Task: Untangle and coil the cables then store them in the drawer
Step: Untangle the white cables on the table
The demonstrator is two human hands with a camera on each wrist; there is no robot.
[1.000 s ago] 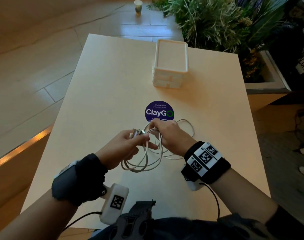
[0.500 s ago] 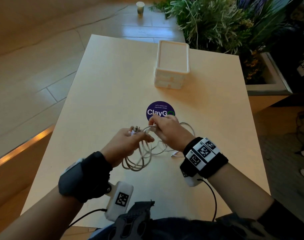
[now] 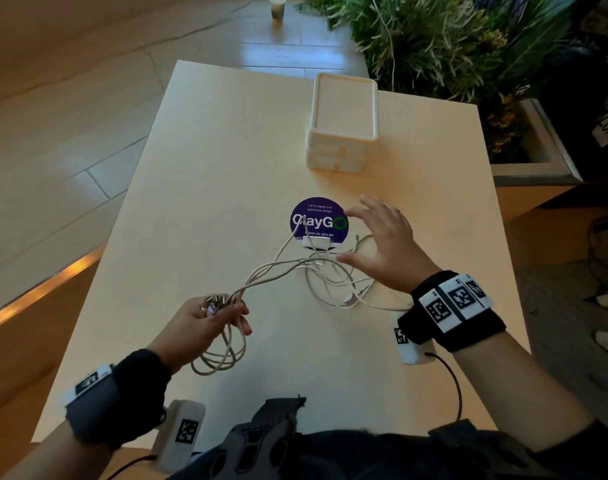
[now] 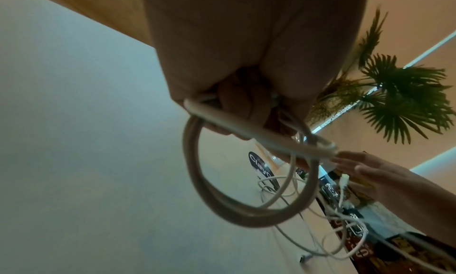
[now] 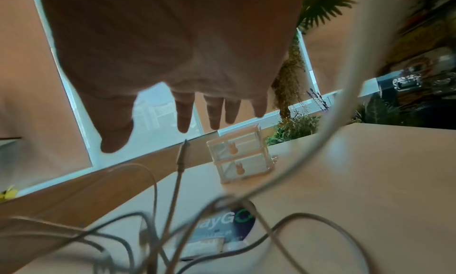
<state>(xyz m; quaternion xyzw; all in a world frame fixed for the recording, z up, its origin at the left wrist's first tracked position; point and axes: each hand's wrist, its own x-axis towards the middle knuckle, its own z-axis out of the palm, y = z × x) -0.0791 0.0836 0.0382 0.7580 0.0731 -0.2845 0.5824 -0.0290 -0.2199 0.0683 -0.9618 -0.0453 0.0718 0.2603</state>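
Note:
White cables (image 3: 316, 271) lie tangled on the table in the head view, near the purple sticker. My left hand (image 3: 212, 317) grips a coiled bundle of these cables (image 3: 223, 355) with several plug ends sticking up; strands run from it to the tangle. The left wrist view shows the coil (image 4: 246, 190) hanging from my curled fingers. My right hand (image 3: 382, 244) hovers over the tangle with fingers spread, holding nothing. The right wrist view shows these straight fingers (image 5: 185, 114) above loose cables (image 5: 153, 229). A small white drawer unit (image 3: 342, 123) stands further back, both drawers closed (image 5: 239, 159).
A round purple ClayGo sticker (image 3: 318, 220) is on the table (image 3: 191, 202), with a small white block (image 3: 316, 242) at its near edge. A planter with green plants (image 3: 451, 46) borders the far right. A paper cup (image 3: 277, 6) stands on the floor beyond.
My right hand let go of the cables and opened, moving right. My left hand pulled its coiled bundle back toward me and left, stretching strands out from the tangle.

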